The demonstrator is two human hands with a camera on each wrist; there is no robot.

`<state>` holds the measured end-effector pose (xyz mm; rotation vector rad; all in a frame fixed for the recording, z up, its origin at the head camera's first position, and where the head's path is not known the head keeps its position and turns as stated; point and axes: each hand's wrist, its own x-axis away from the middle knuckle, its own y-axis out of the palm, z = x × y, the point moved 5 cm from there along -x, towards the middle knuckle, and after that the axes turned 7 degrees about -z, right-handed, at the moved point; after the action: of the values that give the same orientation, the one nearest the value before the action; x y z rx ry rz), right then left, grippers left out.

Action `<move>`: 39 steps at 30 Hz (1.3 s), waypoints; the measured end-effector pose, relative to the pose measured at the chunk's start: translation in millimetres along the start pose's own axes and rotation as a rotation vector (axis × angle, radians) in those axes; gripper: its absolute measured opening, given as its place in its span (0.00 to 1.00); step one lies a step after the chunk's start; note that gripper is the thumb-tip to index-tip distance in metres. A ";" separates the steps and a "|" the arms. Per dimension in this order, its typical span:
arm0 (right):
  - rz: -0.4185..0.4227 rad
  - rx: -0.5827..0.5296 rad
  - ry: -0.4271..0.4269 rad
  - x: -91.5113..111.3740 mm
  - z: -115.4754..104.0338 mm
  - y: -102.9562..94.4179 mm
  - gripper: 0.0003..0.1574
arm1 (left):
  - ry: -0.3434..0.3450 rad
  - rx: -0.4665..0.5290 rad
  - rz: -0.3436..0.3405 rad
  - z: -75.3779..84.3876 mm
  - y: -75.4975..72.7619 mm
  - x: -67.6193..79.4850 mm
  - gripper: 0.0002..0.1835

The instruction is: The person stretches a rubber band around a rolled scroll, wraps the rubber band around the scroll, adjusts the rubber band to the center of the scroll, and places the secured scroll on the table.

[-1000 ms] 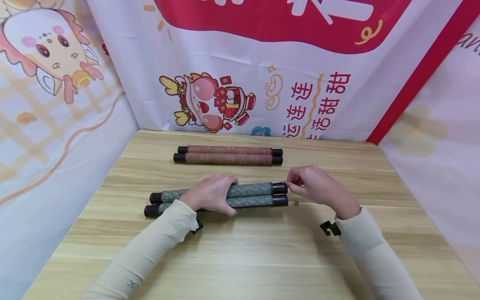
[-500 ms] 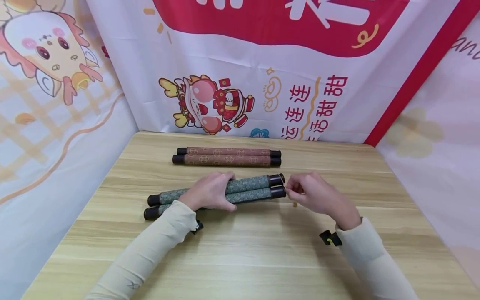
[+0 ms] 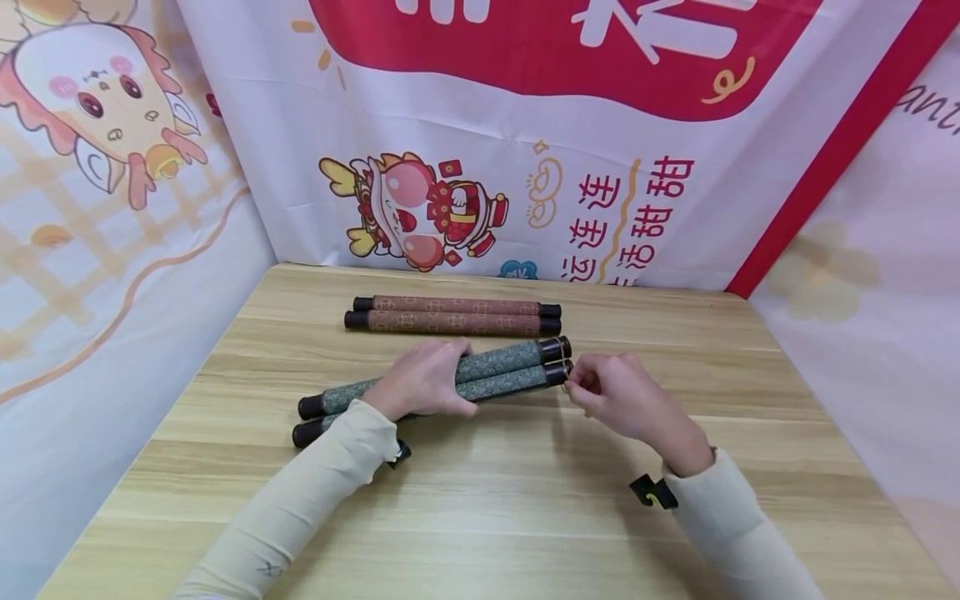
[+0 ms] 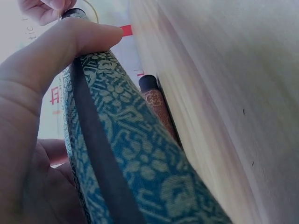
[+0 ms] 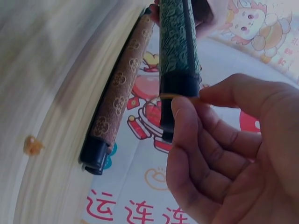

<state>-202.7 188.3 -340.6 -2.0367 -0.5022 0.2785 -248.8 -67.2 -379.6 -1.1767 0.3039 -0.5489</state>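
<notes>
My left hand (image 3: pixel 427 377) grips a green patterned scroll (image 3: pixel 498 360) around its middle. Both rolls lie side by side, with dark knobs at the ends. The scroll's right end is tilted up off the table. In the left wrist view, the thumb lies across the green scroll (image 4: pixel 140 154), which has a dark strip along it. At the raised end, my right hand (image 3: pixel 618 392) pinches a thin yellowish rubber band (image 5: pixel 163 96) between thumb and fingers. That band passes around the dark end knobs in the right wrist view.
A reddish-brown scroll (image 3: pixel 457 321), also rolled from both ends, lies behind the green one on the wooden table (image 3: pixel 480 517). Printed cloth (image 3: pixel 285 125) hangs along the table's back and sides.
The green scroll's right end has risen and swung away toward the back. My right hand has followed that end, drawing the band over the knobs; my left hand keeps its grip.
</notes>
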 end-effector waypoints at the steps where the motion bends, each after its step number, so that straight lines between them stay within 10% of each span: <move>1: 0.007 0.005 0.003 -0.2 -0.7 0.3 0.07 | 0.003 -0.002 0.000 1.0 0.6 -0.3 0.44; 16: 0.059 0.096 0.068 -9.8 -7.2 -8.4 0.08 | 0.042 -0.041 -0.008 22.0 14.3 0.3 0.42; 39: -0.094 0.257 0.079 -27.5 -16.8 -10.8 0.06 | 0.117 -0.201 -0.037 55.3 27.8 1.2 0.40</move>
<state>-223.0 167.3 -323.2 -1.7623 -0.4852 0.1939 -213.4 -16.8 -385.2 -1.3491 0.4464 -0.6320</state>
